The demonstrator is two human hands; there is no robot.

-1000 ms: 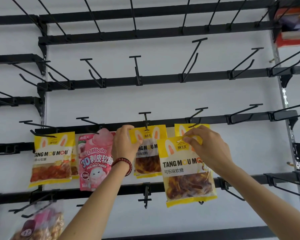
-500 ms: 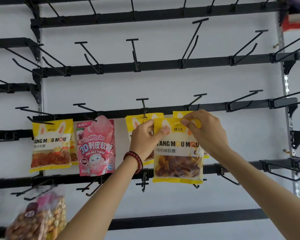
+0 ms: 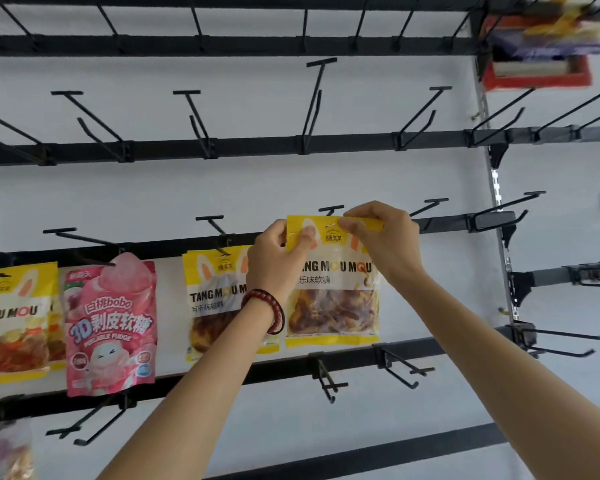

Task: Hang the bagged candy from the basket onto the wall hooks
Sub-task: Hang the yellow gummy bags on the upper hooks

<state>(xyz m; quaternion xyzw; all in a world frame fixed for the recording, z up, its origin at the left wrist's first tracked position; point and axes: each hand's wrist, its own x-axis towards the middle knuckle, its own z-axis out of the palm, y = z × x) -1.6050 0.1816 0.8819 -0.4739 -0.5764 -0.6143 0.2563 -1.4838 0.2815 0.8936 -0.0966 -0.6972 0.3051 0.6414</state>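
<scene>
I hold a yellow bag of brown candy [image 3: 333, 306] up against the wall rack. My left hand [image 3: 278, 258] pinches its top left corner, and my right hand [image 3: 385, 240] pinches the top edge beside the hang hole. The bag's top sits just under a black wall hook [image 3: 331, 208]; whether the hook is through the hole I cannot tell. Another yellow bag [image 3: 215, 299] hangs on the hook to the left, partly behind my left wrist. A pink fudge bag [image 3: 110, 327] and a yellow bag [image 3: 14, 323] hang further left. The basket is out of sight.
Rows of bare black hooks on black rails [image 3: 257, 145] cover the white wall above, below and to the right. A red box with packets [image 3: 534, 64] sits at the top right. A clear bag of snacks [image 3: 4, 455] hangs at the bottom left.
My left hand left the hanging yellow bag and took the held bag's top left corner. Both hands raised the bag toward the hook on the right. The camera tilted and moved closer.
</scene>
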